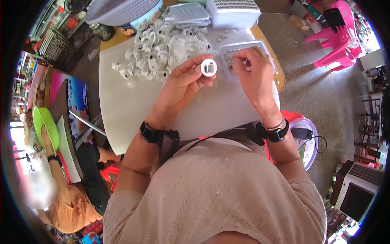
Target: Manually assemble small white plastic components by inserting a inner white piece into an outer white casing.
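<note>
My left hand (183,81) is closed around a small round white plastic part (209,73), its open face turned up. Inside that face a small greyish rectangular piece is visible. To the right, my right hand (256,77) is held over the near edge of a shallow clear plastic tray (263,45), thumb and fingertips pinched together. Whatever lies between those fingertips is too small or hidden to make out. Small pieces lie in the tray, partly covered by the hand. A heap of similar white plastic parts (152,51) spreads over the white tabletop (138,105) beyond my left hand.
Behind the heap stand a grey plastic basket (122,14), a dark jar (101,31) and stacked clear trays (235,18). A pink chair (343,40) is at the far right, a lilac basin (310,156) by my right elbow. Another person (75,203) sits at left, one hand in a green basin (50,130).
</note>
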The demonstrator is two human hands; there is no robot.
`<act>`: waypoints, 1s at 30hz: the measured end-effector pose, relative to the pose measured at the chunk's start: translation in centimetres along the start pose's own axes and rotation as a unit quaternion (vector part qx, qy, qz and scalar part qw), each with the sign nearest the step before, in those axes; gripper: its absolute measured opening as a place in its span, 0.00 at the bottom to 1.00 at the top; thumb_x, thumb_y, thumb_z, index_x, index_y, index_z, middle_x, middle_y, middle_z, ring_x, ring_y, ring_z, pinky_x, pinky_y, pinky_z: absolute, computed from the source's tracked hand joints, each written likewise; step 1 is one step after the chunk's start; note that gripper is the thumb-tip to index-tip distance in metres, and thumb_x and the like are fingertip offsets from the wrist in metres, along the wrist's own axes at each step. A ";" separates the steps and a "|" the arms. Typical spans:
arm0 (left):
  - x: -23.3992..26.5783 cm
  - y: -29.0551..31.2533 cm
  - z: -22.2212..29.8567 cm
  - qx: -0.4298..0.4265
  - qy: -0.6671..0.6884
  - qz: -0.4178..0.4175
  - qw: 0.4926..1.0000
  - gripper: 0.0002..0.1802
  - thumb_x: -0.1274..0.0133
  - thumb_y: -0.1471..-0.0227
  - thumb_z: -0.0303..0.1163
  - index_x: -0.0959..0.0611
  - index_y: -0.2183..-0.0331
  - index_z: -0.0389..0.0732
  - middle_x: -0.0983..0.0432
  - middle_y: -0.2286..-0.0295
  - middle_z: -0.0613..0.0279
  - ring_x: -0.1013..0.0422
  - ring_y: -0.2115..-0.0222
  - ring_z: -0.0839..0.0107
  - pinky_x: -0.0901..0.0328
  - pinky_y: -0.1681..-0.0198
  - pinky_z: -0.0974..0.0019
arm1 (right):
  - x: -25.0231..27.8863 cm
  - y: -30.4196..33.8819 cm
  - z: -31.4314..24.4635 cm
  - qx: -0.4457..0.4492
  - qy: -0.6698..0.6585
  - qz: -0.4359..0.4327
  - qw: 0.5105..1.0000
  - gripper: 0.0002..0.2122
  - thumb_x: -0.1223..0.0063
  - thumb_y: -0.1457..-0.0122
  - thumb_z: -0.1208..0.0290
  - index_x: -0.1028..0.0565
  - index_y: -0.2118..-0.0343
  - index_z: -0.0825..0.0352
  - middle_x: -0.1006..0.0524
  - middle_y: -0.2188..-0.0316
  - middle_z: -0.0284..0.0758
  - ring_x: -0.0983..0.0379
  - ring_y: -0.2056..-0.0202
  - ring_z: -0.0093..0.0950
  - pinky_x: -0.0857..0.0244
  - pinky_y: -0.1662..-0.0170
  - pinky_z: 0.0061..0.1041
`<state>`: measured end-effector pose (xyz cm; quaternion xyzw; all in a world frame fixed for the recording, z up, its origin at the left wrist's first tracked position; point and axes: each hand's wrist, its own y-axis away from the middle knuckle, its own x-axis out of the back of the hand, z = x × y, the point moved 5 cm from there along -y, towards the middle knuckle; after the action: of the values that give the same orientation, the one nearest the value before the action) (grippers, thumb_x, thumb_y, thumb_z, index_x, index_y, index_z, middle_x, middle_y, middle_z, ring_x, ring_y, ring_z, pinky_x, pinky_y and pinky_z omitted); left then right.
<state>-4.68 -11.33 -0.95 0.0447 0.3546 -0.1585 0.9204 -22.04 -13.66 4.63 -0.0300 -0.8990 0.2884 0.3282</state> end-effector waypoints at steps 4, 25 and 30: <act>0.2 -0.1 -0.3 0.023 0.023 -0.018 0.999 0.18 0.53 0.41 0.28 0.27 0.50 0.32 0.24 0.61 0.57 0.27 0.63 0.71 0.30 0.60 0.71 | 0.7 1.0 -2.2 0.092 -0.033 0.021 0.995 0.07 0.43 0.57 0.79 0.26 0.74 0.63 0.27 0.74 0.32 0.31 0.70 0.32 0.44 0.65 0.31; -0.4 0.2 -0.9 0.034 -0.045 -0.042 0.998 0.17 0.50 0.43 0.28 0.24 0.52 0.33 0.24 0.59 0.58 0.27 0.62 0.72 0.30 0.59 0.70 | -0.8 1.8 -1.2 -0.090 -0.239 -0.125 0.959 0.05 0.44 0.47 0.75 0.27 0.70 0.69 0.26 0.73 0.34 0.31 0.75 0.23 0.36 0.70 0.22; 0.1 0.5 -0.6 0.018 -0.033 -0.021 0.999 0.17 0.50 0.43 0.30 0.24 0.53 0.32 0.24 0.61 0.58 0.26 0.63 0.71 0.30 0.59 0.69 | 1.5 1.0 0.4 -0.056 -0.150 -0.050 0.986 0.04 0.44 0.48 0.76 0.26 0.71 0.69 0.26 0.73 0.35 0.30 0.74 0.27 0.35 0.70 0.25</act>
<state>-4.84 -10.81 -1.44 0.0485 0.3217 -0.1856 0.9272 -23.56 -12.69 4.69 0.0402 -0.9531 0.2225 0.2013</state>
